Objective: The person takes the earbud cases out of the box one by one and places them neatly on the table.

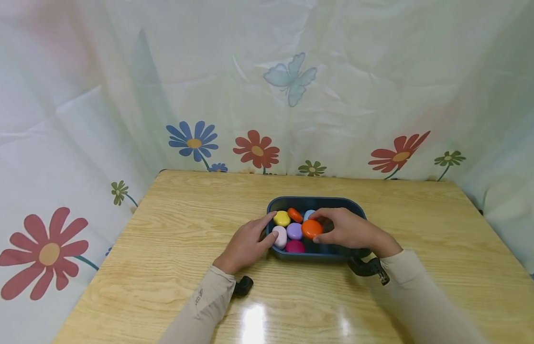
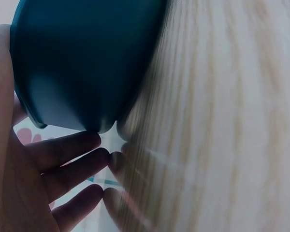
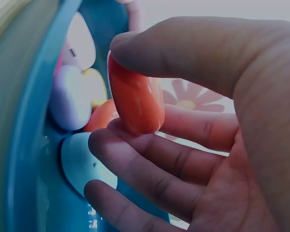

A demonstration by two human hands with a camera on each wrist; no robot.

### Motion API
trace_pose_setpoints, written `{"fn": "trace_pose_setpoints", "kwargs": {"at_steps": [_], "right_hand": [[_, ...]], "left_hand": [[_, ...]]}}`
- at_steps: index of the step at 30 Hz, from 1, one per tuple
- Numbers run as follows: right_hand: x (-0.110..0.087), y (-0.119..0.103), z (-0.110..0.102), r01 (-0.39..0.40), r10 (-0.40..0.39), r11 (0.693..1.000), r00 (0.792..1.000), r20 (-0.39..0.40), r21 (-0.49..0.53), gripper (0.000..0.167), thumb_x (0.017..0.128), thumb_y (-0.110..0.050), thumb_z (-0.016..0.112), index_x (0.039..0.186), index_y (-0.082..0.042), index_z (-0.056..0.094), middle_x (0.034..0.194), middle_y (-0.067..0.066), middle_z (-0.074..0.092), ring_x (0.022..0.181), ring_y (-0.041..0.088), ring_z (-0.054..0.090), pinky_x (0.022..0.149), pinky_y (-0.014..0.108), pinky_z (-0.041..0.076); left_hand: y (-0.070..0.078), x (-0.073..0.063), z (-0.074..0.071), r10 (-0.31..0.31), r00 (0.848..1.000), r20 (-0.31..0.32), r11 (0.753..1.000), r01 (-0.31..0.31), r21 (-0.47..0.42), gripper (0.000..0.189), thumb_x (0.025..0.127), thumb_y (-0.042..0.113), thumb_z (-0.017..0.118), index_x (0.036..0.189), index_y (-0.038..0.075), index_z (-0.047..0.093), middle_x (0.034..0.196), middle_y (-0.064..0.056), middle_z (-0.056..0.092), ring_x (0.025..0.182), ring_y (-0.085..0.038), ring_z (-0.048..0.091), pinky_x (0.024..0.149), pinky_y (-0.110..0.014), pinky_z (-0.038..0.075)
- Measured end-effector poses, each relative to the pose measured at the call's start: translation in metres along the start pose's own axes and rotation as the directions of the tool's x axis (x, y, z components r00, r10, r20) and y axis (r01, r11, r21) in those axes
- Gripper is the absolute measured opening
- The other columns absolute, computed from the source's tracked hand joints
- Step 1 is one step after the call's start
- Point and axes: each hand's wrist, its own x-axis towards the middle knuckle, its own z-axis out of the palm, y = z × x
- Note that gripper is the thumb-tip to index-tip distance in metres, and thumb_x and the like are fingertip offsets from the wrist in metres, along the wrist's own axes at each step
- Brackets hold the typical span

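My right hand (image 1: 346, 228) pinches a glossy orange pebble-shaped piece (image 3: 137, 99) between thumb and fingers, above the contents of a dark blue oblong tray (image 1: 320, 256). In the right wrist view its other fingers extend loosely below the piece. At the tray's left end is my left hand (image 1: 247, 242), thumb and index finger over the rim; the left wrist view shows the other fingers (image 2: 77, 166) fairly straight beside the tray's end. Inside the tray are a yellow piece (image 1: 281, 219), another orange one (image 1: 295, 214), and pale pink (image 1: 279, 237), lilac (image 1: 294, 231), magenta (image 1: 295, 246) and light blue (image 3: 84, 162) ones.
The tray stands on a wooden table (image 1: 198, 215). A white curtain (image 1: 357, 95) printed with flowers and a butterfly hangs behind the table's far edge. Black straps with devices are on both wrists, the right one (image 1: 365, 267) close to the tray's front corner.
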Motion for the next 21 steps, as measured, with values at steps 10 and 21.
{"fn": "trace_pose_setpoints", "kwargs": {"at_steps": [10,21], "right_hand": [[-0.009,0.004,0.000,0.017,-0.003,0.988,0.996,-0.084,0.156,0.050,0.089,-0.028,0.078,0.132,-0.007,0.062,0.115,0.003,0.065,0.095,0.018,0.063,0.083,0.034,0.055],[-0.017,0.000,-0.002,0.015,0.028,0.977,0.980,-0.199,0.211,0.050,0.090,-0.027,0.078,0.132,-0.006,0.060,0.115,0.008,0.063,0.094,0.022,0.063,0.082,0.033,0.055]], "left_hand": [[-0.001,0.001,0.002,-0.007,1.000,-0.001,1.000,0.007,0.009,0.060,0.103,0.057,0.041,0.157,0.032,0.035,0.149,0.000,0.050,0.136,-0.022,0.046,0.112,-0.043,0.037],[-0.002,0.000,0.002,-0.001,1.000,0.003,1.000,0.001,-0.002,0.059,0.103,0.056,0.040,0.157,0.032,0.035,0.149,-0.002,0.050,0.136,-0.024,0.046,0.112,-0.045,0.037]]}}
